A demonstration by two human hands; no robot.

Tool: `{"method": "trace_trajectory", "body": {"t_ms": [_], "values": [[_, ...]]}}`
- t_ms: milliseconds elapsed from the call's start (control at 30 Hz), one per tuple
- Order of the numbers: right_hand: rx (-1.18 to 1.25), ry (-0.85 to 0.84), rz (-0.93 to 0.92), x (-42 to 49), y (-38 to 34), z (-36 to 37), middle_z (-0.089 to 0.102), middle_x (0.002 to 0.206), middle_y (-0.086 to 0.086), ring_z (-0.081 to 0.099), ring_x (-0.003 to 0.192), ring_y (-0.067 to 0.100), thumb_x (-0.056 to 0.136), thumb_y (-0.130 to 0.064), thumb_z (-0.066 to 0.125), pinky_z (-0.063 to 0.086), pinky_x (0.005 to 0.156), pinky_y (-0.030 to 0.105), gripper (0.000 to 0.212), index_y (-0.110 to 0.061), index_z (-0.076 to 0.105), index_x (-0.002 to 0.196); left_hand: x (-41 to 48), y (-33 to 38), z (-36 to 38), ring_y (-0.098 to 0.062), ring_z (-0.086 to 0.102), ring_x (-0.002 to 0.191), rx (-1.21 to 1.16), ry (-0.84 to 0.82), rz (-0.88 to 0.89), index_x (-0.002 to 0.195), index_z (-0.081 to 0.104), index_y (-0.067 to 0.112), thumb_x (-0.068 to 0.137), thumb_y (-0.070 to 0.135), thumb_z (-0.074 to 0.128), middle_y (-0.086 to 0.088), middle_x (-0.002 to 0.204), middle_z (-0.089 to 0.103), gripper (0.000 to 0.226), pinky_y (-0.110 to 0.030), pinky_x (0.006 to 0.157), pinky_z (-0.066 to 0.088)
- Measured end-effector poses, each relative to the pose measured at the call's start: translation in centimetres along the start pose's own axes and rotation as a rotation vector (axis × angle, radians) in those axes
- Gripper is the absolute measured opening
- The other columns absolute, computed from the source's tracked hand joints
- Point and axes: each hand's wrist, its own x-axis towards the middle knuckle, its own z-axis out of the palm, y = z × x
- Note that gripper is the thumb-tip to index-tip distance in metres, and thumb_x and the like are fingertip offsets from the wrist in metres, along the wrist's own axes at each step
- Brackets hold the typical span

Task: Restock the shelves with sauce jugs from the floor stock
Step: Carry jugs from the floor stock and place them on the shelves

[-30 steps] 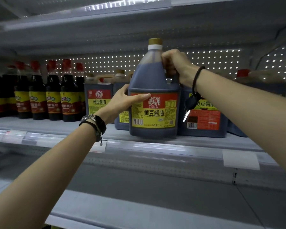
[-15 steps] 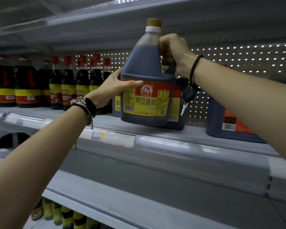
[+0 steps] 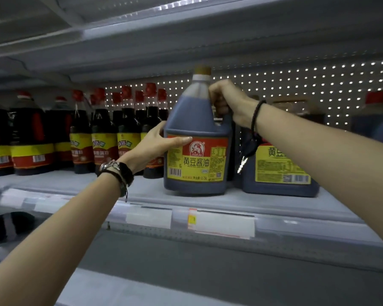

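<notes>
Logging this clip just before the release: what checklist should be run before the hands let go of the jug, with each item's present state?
1. Base of jug flat on shelf: ok, it looks seated.
2. Jug upright: ok.
3. Label facing front: ok.
4. Cap on: ok.
5. Clear of neighbouring jug: cannot tell, hanging keys partly hide the gap.
6. Grip secure: ok, right hand grips the handle, left hand presses the side.
</notes>
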Motion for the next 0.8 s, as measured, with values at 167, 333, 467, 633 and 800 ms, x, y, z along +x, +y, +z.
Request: {"method": "trace_trajectory", "body": {"t_ms": [167, 333, 467, 633, 800], "values": [[-0.069, 0.072, 0.048, 2.8, 1.6, 1.7, 0.033, 0.038, -0.008, 0.026, 0.035, 0.006, 0.078, -0.001, 0.041, 0.022, 0.032, 0.014, 0.034, -0.017, 0.037, 0.049, 1.3, -2.5, 0.2, -0.004, 0.065, 0.088, -0.082, 0.038, -0.08, 0.132, 0.043, 0.02, 0.07, 0.04, 0.073, 0.009, 0.103, 0.065, 0.072, -0.022, 0.069, 0.052], [-0.037, 0.062, 0.086, 4.6, 2.9, 2.1, 0.03, 0.043, -0.005, 0.023, 0.041, 0.009, 0.078, -0.001, 0.04, 0.02, 0.036, 0.014, 0.031, -0.016, 0.033, 0.053, 2.0, -4.2, 1.5, 0.005, 0.065, 0.054, -0.236, 0.123, -0.152, 0.119, 0.042, 0.021, 0.075, 0.033, 0.075, 0.008, 0.088, 0.064, 0.056, -0.012, 0.041, 0.047], [0.036, -0.022, 0.099, 4.7, 3.5, 1.8, 0.029, 0.044, -0.008, 0.023, 0.038, 0.006, 0.083, -0.004, 0.037, 0.019, 0.038, 0.015, 0.032, -0.019, 0.031, 0.055, 2.1, -4.3, 1.7, 0.007, 0.063, 0.051, -0.244, 0.105, -0.164, 0.12, 0.04, 0.021, 0.077, 0.033, 0.074, 0.008, 0.087, 0.063, 0.056, -0.01, 0.037, 0.044], [0.038, 0.059, 0.167, 3.8, 3.3, 2.5, 0.04, 0.051, -0.002, 0.036, 0.043, 0.01, 0.087, -0.014, 0.045, 0.029, 0.043, 0.018, 0.029, -0.017, 0.04, 0.059, 1.4, -3.9, 1.9, 0.001, 0.068, 0.061, -0.221, 0.113, -0.15, 0.126, 0.04, 0.016, 0.077, 0.039, 0.073, 0.007, 0.095, 0.064, 0.063, -0.01, 0.043, 0.047], [-0.088, 0.111, 0.199, 2.4, 3.1, 2.5, 0.058, 0.079, 0.005, 0.055, 0.069, 0.019, 0.092, -0.035, 0.05, 0.045, 0.061, 0.025, 0.023, -0.015, 0.057, 0.083, 0.3, -3.6, 2.6, -0.004, 0.063, 0.089, -0.152, 0.14, -0.088, 0.138, 0.032, 0.016, 0.079, 0.049, 0.068, 0.005, 0.111, 0.06, 0.076, -0.016, 0.06, 0.054]]}}
